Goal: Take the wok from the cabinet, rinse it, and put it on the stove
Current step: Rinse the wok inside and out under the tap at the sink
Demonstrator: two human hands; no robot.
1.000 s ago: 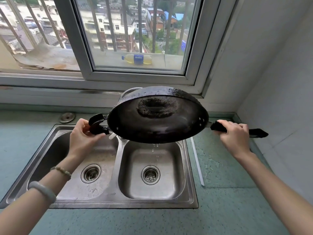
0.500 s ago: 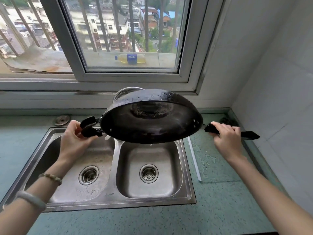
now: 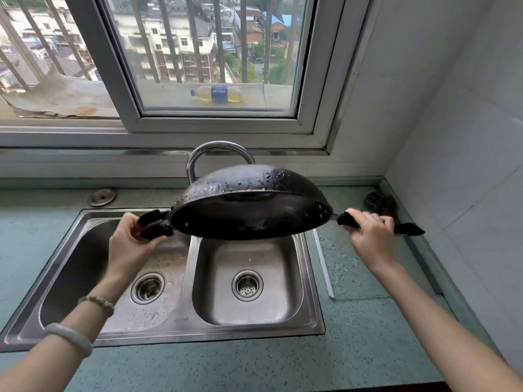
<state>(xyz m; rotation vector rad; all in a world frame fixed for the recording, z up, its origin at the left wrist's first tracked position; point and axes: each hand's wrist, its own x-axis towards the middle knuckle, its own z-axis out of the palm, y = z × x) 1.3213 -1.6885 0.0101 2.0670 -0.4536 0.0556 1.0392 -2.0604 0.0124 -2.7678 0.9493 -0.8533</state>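
A black wok (image 3: pixel 249 205), wet with drops on its outside, hangs upside down and tilted above the right basin of a steel double sink (image 3: pixel 175 318). My left hand (image 3: pixel 128 244) grips the wok's short black helper handle on its left side. Around the long black handle on the right, my right hand (image 3: pixel 373 239) is curled, with the handle's end sticking out past it. A curved chrome tap (image 3: pixel 215 149) rises behind the wok, its spout hidden by the pan. No stove or cabinet is in view.
A teal speckled counter (image 3: pixel 254 366) surrounds the sink. A scouring pad (image 3: pixel 377 202) lies in the back right corner by the tiled wall. A round metal cap (image 3: pixel 102 196) sits behind the left basin. The window holds a bottle (image 3: pixel 218 94) on the outer ledge.
The wok has tipped flatter, so less of its inside faces me, and the tap now shows above it. The dripping into the right basin has stopped. Both hands keep their hold.
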